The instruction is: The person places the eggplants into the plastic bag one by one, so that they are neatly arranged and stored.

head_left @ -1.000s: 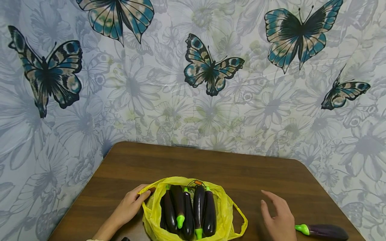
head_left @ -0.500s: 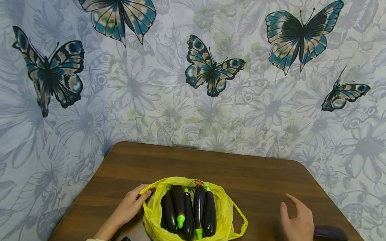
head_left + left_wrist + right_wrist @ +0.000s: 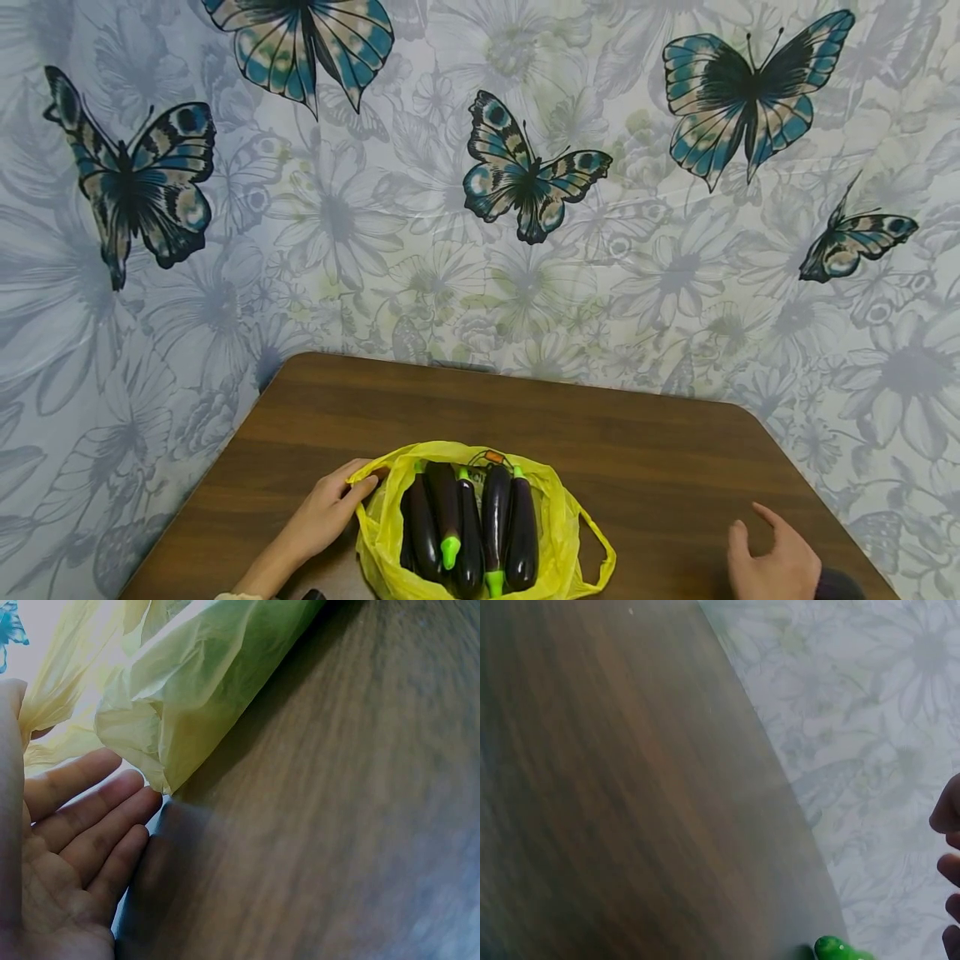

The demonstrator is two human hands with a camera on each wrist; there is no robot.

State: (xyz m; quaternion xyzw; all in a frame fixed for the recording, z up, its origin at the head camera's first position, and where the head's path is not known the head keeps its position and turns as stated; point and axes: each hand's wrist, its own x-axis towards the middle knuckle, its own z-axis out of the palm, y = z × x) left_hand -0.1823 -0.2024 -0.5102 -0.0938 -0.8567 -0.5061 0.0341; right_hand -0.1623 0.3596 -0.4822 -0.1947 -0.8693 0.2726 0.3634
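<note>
A yellow plastic bag (image 3: pixel 558 521), its mouth spread wide, stands on the wooden table with several dark purple eggplants (image 3: pixel 468 533) inside. My left hand (image 3: pixel 322 508) holds the bag's left rim between thumb and fingers; in the left wrist view the bag's thin plastic (image 3: pixel 187 697) runs past the thumb while the other fingers stretch out. At the right, my right hand (image 3: pixel 776 558) has its thumb and fingers apart. It is beside a single eggplant (image 3: pixel 838 585), mostly hidden behind it. The right wrist view catches a green eggplant stem (image 3: pixel 836 949) at the bottom.
The brown wooden table (image 3: pixel 510 400) reaches back to a wall covering (image 3: pixel 420 292) with flowers and large butterflies. A small black object (image 3: pixel 312 595) lies at the bottom edge, left of the bag. An orange-and-dark item (image 3: pixel 493 457) shows at the bag's back rim.
My right hand has moved right and toward the front of the table, from beside the lone eggplant's green stem to in front of its body. My left hand stays at the bag.
</note>
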